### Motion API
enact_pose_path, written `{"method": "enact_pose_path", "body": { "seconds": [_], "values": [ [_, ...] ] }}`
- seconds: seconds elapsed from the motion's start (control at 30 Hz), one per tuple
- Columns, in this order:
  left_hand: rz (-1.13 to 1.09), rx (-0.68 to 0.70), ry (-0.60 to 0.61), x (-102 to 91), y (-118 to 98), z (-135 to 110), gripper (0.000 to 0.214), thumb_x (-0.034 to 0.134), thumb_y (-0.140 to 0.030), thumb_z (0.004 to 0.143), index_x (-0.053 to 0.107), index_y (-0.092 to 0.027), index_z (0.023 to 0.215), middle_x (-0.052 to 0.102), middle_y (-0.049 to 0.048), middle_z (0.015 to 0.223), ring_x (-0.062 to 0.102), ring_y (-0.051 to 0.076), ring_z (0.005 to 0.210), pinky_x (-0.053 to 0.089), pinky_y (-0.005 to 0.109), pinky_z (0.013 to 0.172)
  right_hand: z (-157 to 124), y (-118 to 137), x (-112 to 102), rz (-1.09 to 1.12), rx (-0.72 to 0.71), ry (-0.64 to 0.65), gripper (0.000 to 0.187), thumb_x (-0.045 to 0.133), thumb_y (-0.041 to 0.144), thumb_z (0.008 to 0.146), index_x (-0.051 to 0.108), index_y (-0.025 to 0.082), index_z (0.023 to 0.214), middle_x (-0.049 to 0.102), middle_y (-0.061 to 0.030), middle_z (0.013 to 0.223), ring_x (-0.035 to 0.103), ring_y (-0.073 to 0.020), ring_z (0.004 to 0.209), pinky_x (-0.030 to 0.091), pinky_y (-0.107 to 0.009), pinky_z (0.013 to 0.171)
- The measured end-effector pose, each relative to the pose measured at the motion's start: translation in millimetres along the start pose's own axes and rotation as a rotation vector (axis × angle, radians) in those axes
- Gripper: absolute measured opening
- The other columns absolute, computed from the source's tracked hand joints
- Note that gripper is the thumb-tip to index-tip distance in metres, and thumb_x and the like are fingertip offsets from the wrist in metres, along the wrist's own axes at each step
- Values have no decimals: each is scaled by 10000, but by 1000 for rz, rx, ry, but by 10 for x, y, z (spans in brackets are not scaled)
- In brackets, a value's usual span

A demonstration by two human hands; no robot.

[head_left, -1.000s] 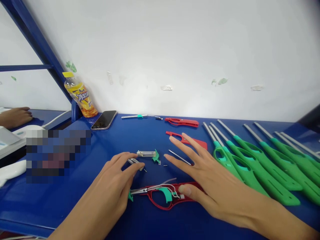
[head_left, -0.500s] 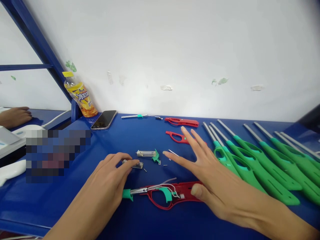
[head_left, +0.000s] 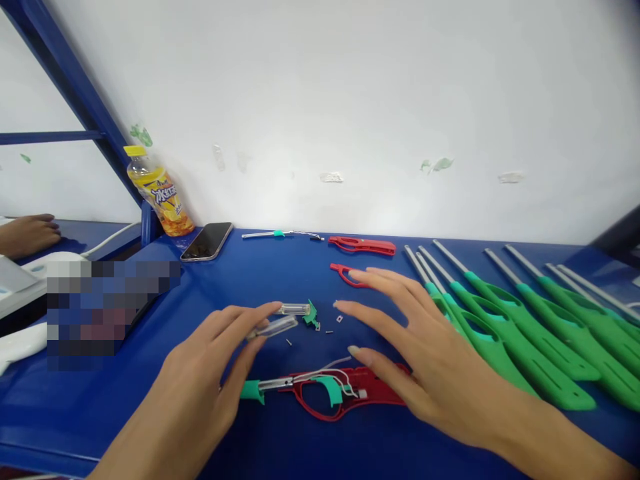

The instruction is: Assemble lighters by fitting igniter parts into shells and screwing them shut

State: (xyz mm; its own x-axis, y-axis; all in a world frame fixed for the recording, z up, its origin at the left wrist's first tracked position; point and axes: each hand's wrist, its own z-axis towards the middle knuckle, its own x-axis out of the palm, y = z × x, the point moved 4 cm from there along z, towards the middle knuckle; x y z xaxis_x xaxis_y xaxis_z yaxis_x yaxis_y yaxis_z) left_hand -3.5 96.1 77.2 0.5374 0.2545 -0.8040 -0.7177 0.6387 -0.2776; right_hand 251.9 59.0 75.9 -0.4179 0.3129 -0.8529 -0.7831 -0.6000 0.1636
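Note:
My left hand point(head_left: 215, 367) pinches a small clear plastic fuel tank point(head_left: 277, 327) between thumb and fingers, tilted a little above the blue table. Just behind it lies a second clear tank point(head_left: 296, 309) beside a green plastic part point(head_left: 311, 315); the left index fingertip overlaps its near end. My right hand point(head_left: 410, 333) hovers open, fingers apart and slightly curled, with nothing visible in it. Below both hands rests an opened red lighter handle shell point(head_left: 373, 377) with a metal tube point(head_left: 276, 384), white wires and a green trigger point(head_left: 330, 390). The right hand partly covers this shell.
Tiny screws point(head_left: 289, 342) and a small metal plate point(head_left: 339, 319) lie between the hands. Farther back are red casings point(head_left: 363, 245), a wired metal rod point(head_left: 260, 235), a phone point(head_left: 207, 241) and a drink bottle point(head_left: 163, 193). Several green lighters point(head_left: 530, 333) line the right. Another person's hand point(head_left: 33, 233) shows left.
My left hand has raised the clear tank off the table and tilted it. My right hand's spread fingers have curled in, and the thin metal piece near them no longer shows.

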Motion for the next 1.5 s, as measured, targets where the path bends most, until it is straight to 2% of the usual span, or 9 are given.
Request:
{"method": "enact_pose_path", "body": {
  "seconds": [0.07,0.17,0.33,0.47,0.63,0.8,1.0,1.23,1.5],
  "values": [
    [-111,1,9,-21,-159,-21,285,502,-385,1117,570,-404,1394,794,-56,1087,801,154,916,641,223,829,11,71,-13,25,-92,-32,374,566,290,1098,543,238,1467,583,-134,1511,457,-288,1473,441,-567,1205],
    [-235,4,49,30,-343,-102,350,542,-327,1115,518,-451,1442,800,-79,1159,805,147,975,647,213,867,4,171,-22,45,-209,-54,309,581,286,1104,594,212,1403,749,-68,1249,644,-235,1233,439,-472,1158],
    [-302,2,33,140,-440,-172,372,566,-362,1108,498,-465,1458,797,-84,1203,804,157,1010,658,235,891,-3,205,-70,-6,-293,-166,163,549,216,1123,675,172,1218,808,12,914,713,-170,886,393,-404,1106],
    [-159,-36,63,173,-388,-145,349,494,-372,1114,475,-418,1459,721,-36,1375,741,192,1192,625,319,1024,27,57,-98,14,-126,-177,127,548,197,1117,641,189,1204,793,-7,1003,691,-170,936,403,-393,1056],
    [-50,14,148,230,-359,-139,282,463,-330,1102,480,-340,1383,702,37,1342,680,244,1272,611,412,1044,46,-30,-23,155,48,-94,141,450,201,1134,574,209,1065,733,-37,1042,629,-201,987,468,-397,931],
    [-2,84,193,276,-403,-125,303,438,-292,1104,458,-272,1405,685,112,1355,647,294,1306,599,492,1052,26,8,35,258,87,-21,161,406,217,1146,560,226,1103,702,-58,1073,601,-228,1025,485,-431,930],
    [3,123,265,363,-389,-154,385,408,-260,1119,371,-259,1503,651,114,1459,492,316,1481,505,581,1152,7,-15,16,279,82,-38,182,381,215,1151,559,230,1114,693,-57,1089,594,-224,1034,469,-443,951],
    [9,177,256,360,-402,-140,328,420,-208,1102,422,-239,1429,684,104,1401,542,311,1419,506,542,1127,14,-11,15,283,87,-22,167,397,211,1146,556,226,1096,696,-45,1092,580,-216,1033,454,-435,960],
    [-47,149,213,186,-383,-94,246,435,-217,1101,491,-280,1332,701,26,1242,620,221,1241,481,384,1080,14,-11,-9,266,78,-39,161,410,194,1137,550,227,1066,686,-28,1058,572,-199,1013,437,-404,950]
  ]
}}
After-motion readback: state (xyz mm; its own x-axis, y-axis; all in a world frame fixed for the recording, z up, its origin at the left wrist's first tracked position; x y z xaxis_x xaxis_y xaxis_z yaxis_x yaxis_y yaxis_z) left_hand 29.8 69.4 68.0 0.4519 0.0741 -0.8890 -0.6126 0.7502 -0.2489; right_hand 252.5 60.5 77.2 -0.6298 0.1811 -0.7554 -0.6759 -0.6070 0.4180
